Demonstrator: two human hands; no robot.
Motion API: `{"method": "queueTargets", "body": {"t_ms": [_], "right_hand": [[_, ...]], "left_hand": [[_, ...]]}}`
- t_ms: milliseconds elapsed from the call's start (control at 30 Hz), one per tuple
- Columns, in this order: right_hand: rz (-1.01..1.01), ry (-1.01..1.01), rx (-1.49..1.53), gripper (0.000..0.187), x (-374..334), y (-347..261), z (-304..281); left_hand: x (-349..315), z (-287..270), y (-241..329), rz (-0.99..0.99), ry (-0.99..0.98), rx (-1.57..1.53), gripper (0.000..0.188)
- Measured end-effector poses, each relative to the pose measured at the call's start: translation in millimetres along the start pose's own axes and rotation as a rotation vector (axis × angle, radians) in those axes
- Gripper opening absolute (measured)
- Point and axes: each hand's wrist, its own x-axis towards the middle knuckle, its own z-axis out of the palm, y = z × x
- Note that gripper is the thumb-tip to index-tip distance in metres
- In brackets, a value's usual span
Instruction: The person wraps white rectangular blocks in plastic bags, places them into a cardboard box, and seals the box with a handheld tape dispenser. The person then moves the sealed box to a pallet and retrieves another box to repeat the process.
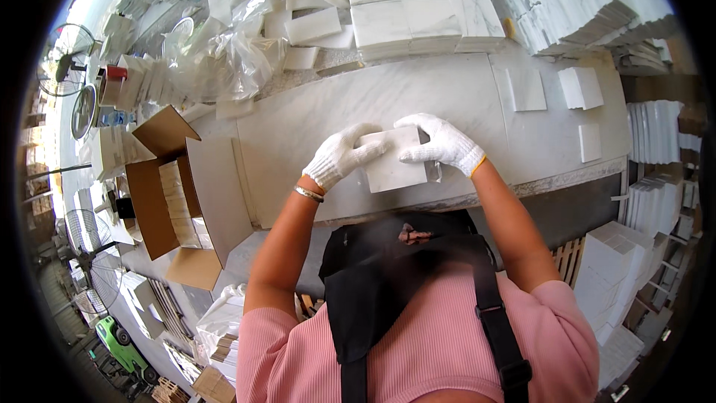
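Note:
My left hand, in a white knit glove, grips the left side of a white, faintly veined marble tile block, its thumb lying along the top. On the other side my right hand, gloved the same way, has its thumb and fingers around the block's right edge. I cannot tell if the block is one thick tile or a small stack. A bit of clear film shows at its right side. Both hands are just above or on the pale marble worktop, close to its front edge.
An open cardboard box with white tile packs stands at the left. Stacked marble tiles line the far side, beside crumpled clear plastic. Loose tiles and a small block lie at the right.

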Motion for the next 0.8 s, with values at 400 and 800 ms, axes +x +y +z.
{"method": "queueTargets", "body": {"t_ms": [400,800], "right_hand": [[0.001,0.410,0.020,0.066,-102,27,54],[0.378,0.669,0.682,0.087,-138,20,132]], "left_hand": [[-5,35,12,0.130,-0.293,0.105,0.059],[20,36,24,0.135,-0.527,0.237,0.062]]}}
